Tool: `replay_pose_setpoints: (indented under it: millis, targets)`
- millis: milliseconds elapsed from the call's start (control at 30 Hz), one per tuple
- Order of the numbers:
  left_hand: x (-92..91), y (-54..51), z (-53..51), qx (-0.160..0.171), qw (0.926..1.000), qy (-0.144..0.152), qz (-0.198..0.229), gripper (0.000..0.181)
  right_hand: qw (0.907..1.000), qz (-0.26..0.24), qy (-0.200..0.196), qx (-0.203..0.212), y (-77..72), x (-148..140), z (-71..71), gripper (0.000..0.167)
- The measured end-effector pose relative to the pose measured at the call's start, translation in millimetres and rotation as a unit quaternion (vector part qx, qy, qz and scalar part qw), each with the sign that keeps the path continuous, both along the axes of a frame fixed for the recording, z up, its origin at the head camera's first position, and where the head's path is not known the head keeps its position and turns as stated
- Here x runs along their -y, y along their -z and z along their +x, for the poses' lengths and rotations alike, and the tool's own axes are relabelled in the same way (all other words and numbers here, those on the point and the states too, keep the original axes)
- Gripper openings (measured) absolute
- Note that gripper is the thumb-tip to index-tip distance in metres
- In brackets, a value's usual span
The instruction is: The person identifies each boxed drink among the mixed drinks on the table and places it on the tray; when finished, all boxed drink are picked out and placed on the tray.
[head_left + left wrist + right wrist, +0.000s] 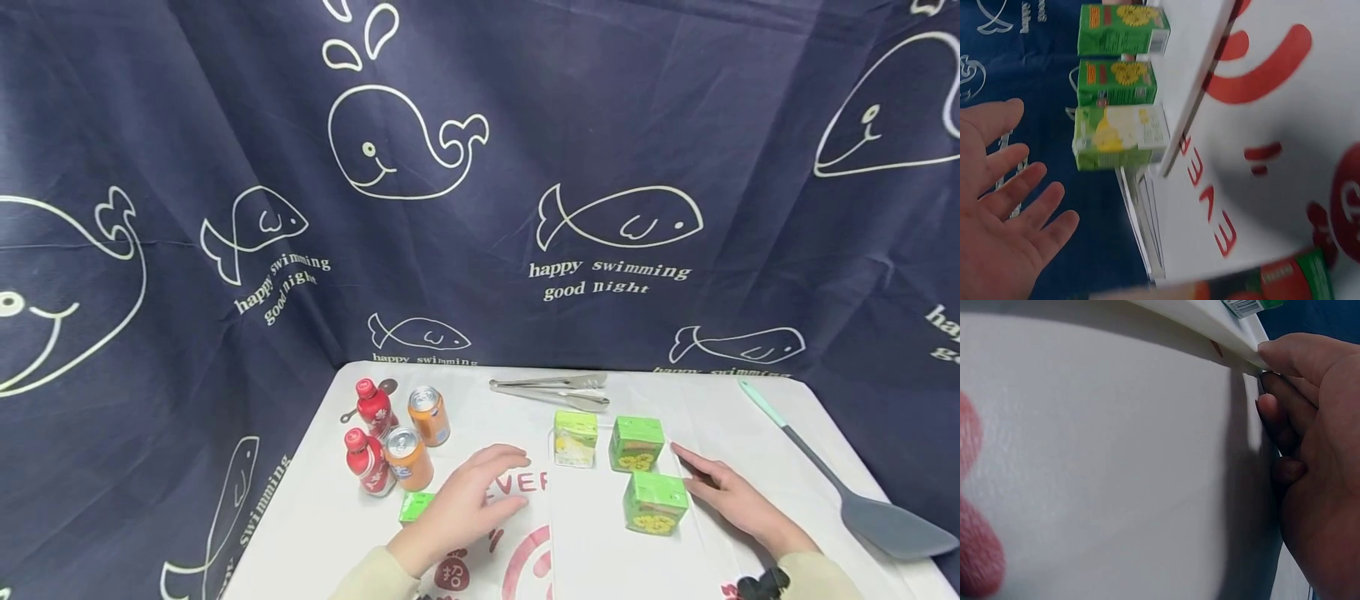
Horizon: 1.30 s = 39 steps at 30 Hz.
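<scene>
Three drink cartons stand on a white board: a pale yellow-green one and two green ones with yellow flowers. My right hand is at the board's right edge. In the right wrist view, its thumb lies on top of that edge with fingers against the side and below, pinching it. To the left of the board, my left hand hovers over the table, fingers spread and holding nothing. A green-topped carton is partly hidden behind the left wrist.
Two red bottles and two orange cans cluster at the left, beside a small dark spoon. Metal tongs lie at the back. A grey spatula lies along the right side. Dark blue cloth hangs behind the table.
</scene>
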<state>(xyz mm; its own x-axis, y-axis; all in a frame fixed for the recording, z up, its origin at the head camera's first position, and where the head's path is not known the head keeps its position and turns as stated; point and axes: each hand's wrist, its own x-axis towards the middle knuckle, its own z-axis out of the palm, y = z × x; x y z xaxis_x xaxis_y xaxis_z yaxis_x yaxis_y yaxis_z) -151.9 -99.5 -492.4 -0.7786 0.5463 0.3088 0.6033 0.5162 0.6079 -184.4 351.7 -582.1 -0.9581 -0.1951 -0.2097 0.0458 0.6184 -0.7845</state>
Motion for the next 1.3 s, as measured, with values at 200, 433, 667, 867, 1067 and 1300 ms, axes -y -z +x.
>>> replay_pose_setpoints:
  millis: [200,433,667,867,1067,1300]
  targets:
    - [26.1,3.1,4.6,0.021,0.9993,-0.018,0.026,0.037,0.9999,0.002,0.000,-0.011,0.0,-1.1,-0.6,0.068]
    - [55.3,10.7,11.0,0.016,0.9979,-0.042,0.045,0.033,0.9998,0.000,-0.005,-0.017,4.6,0.2,0.6,0.067]
    - [80.0,22.1,18.2,0.019,0.9934,-0.076,0.084,0.034,1.0000,-0.007,-0.001,-0.004,3.0,0.8,1.1,0.068]
    - [93.2,26.6,24.7,0.036,0.9862,-0.098,0.128,0.030,1.0000,0.003,0.002,-0.006,4.9,0.2,0.5,0.069]
    - [110.0,33.6,33.2,0.039,0.9823,-0.114,0.143,0.025,1.0000,-0.002,0.002,-0.002,4.5,-0.2,0.2,0.067]
    - [122.7,42.6,37.4,0.068,0.9798,-0.122,0.144,0.024,1.0000,-0.007,0.001,-0.001,3.9,-0.9,0.3,0.067]
